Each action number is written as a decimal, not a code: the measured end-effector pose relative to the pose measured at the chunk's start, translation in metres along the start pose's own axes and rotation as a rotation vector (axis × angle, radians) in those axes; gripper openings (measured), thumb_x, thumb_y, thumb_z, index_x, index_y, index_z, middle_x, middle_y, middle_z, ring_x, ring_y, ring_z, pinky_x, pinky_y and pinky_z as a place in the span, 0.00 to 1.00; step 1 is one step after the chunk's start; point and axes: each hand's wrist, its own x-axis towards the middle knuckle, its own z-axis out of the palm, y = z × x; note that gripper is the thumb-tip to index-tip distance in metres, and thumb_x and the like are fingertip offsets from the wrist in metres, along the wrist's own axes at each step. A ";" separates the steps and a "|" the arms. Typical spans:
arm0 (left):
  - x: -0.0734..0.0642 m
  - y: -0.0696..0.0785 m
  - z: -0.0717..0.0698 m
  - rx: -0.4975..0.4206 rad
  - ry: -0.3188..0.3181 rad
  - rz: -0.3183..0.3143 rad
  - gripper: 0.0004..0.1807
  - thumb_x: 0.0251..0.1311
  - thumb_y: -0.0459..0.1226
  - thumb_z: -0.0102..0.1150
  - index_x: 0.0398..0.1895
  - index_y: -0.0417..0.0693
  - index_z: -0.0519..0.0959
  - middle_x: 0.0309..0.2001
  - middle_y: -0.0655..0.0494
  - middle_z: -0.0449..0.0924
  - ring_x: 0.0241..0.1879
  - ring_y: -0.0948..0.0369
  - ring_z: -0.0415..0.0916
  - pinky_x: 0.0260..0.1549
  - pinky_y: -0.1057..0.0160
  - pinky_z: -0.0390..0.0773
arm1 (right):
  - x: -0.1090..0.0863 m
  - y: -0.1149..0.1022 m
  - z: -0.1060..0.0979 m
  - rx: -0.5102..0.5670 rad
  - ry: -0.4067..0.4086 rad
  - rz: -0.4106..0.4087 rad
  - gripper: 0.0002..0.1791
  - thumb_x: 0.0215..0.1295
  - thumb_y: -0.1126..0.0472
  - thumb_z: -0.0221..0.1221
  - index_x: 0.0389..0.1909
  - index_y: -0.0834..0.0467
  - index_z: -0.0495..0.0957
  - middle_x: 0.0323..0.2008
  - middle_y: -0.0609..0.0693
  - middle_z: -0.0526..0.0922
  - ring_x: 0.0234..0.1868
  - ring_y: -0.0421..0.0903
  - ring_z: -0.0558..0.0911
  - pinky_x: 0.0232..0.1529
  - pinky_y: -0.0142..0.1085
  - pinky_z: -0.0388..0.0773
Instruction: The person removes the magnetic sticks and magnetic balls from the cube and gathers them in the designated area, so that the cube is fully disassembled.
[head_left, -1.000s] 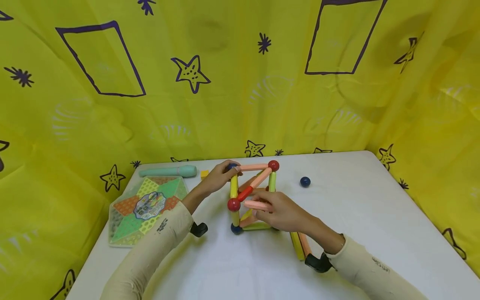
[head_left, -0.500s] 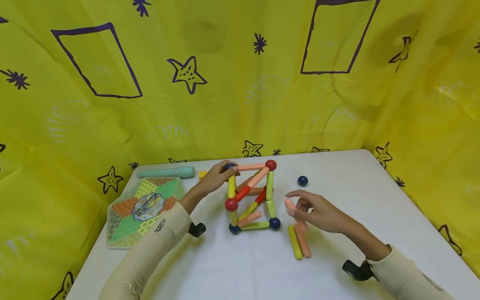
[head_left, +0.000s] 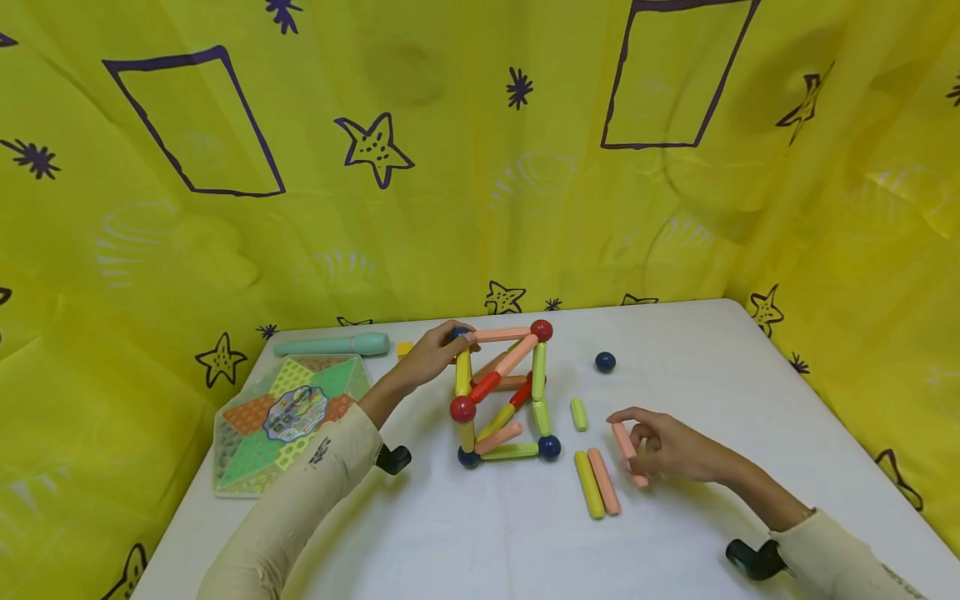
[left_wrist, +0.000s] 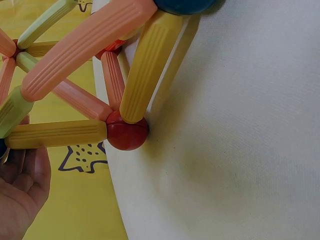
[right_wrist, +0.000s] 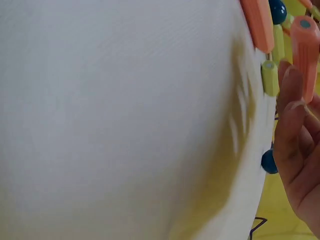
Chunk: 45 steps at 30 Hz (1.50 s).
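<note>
A frame of magnetic rods and balls (head_left: pixel 512 450) stands mid-table, its rods yellow, green, salmon and red. My left hand (head_left: pixel 431 358) pinches the blue ball (head_left: pixel 459 332) at its upper far-left corner; in the left wrist view the fingers (left_wrist: pixel 37 172) show behind a yellow rod (left_wrist: pixel 57 134). Off to the right of the frame, my right hand (head_left: pixel 663 446) holds a salmon magnetic rod (head_left: pixel 624 442) between thumb and fingers, above the table. That rod (right_wrist: pixel 305 55) shows its round end magnet in the right wrist view. One salmon rod (head_left: pixel 501 437) slants from the lower near-left ball.
A yellow rod (head_left: pixel 589 485) and a salmon rod (head_left: pixel 604 482) lie side by side right of the frame. Behind them are a short green rod (head_left: pixel 578 414) and a loose blue ball (head_left: pixel 605 362). A patterned box (head_left: pixel 247 454) and a mint-green cylinder (head_left: pixel 333 344) lie at left.
My right hand has drawn back from the frame to the right with the salmon rod. The short green rod on the table has come into sight. My left hand stays at its corner.
</note>
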 end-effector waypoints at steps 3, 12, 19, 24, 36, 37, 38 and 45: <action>0.000 0.001 0.000 0.002 0.002 -0.002 0.22 0.77 0.49 0.46 0.64 0.45 0.71 0.55 0.46 0.82 0.59 0.52 0.77 0.54 0.54 0.77 | -0.002 0.005 -0.002 0.043 -0.059 0.017 0.39 0.60 0.65 0.67 0.70 0.67 0.60 0.36 0.55 0.76 0.24 0.39 0.78 0.27 0.31 0.75; 0.000 0.000 0.001 0.002 -0.003 -0.005 0.22 0.77 0.48 0.46 0.64 0.45 0.70 0.56 0.45 0.82 0.60 0.50 0.77 0.53 0.56 0.77 | -0.005 0.006 0.000 0.031 -0.148 0.068 0.45 0.56 0.64 0.70 0.72 0.65 0.57 0.42 0.56 0.73 0.26 0.39 0.76 0.29 0.30 0.74; 0.001 -0.002 0.000 0.005 -0.006 -0.006 0.22 0.77 0.49 0.46 0.64 0.45 0.70 0.56 0.46 0.82 0.60 0.51 0.77 0.52 0.56 0.77 | 0.000 0.001 0.006 -0.113 -0.121 0.069 0.44 0.52 0.58 0.73 0.69 0.62 0.63 0.37 0.50 0.76 0.24 0.37 0.73 0.27 0.29 0.71; 0.000 -0.002 -0.001 0.008 -0.005 -0.001 0.22 0.77 0.49 0.46 0.64 0.45 0.71 0.55 0.46 0.82 0.59 0.49 0.77 0.51 0.58 0.77 | 0.004 -0.002 0.008 -0.197 -0.139 0.064 0.44 0.51 0.53 0.75 0.68 0.57 0.65 0.36 0.46 0.76 0.28 0.37 0.73 0.29 0.30 0.71; 0.000 -0.001 -0.002 0.000 -0.010 0.000 0.22 0.78 0.48 0.46 0.64 0.44 0.70 0.56 0.45 0.81 0.62 0.45 0.75 0.52 0.55 0.77 | 0.004 -0.004 0.011 -0.200 -0.153 -0.002 0.43 0.55 0.51 0.73 0.68 0.61 0.67 0.34 0.45 0.77 0.31 0.35 0.73 0.30 0.29 0.71; 0.000 -0.001 -0.002 -0.002 -0.010 0.000 0.22 0.77 0.49 0.46 0.64 0.44 0.70 0.56 0.44 0.81 0.62 0.45 0.75 0.53 0.54 0.77 | 0.004 -0.004 0.011 -0.196 -0.154 -0.001 0.43 0.55 0.51 0.73 0.68 0.62 0.66 0.35 0.45 0.77 0.30 0.35 0.73 0.30 0.30 0.71; 0.000 -0.001 -0.002 -0.002 -0.010 0.000 0.22 0.77 0.49 0.46 0.64 0.44 0.70 0.56 0.44 0.81 0.62 0.44 0.75 0.53 0.53 0.77 | 0.004 -0.004 0.011 -0.193 -0.156 0.005 0.43 0.56 0.51 0.73 0.69 0.62 0.66 0.35 0.45 0.77 0.30 0.35 0.73 0.30 0.30 0.71; 0.001 -0.001 -0.002 -0.010 -0.014 0.004 0.22 0.77 0.49 0.46 0.64 0.45 0.70 0.56 0.45 0.81 0.62 0.46 0.76 0.54 0.54 0.77 | 0.002 -0.007 0.008 -0.186 -0.123 0.031 0.37 0.67 0.50 0.65 0.70 0.64 0.63 0.37 0.44 0.80 0.30 0.35 0.76 0.32 0.30 0.75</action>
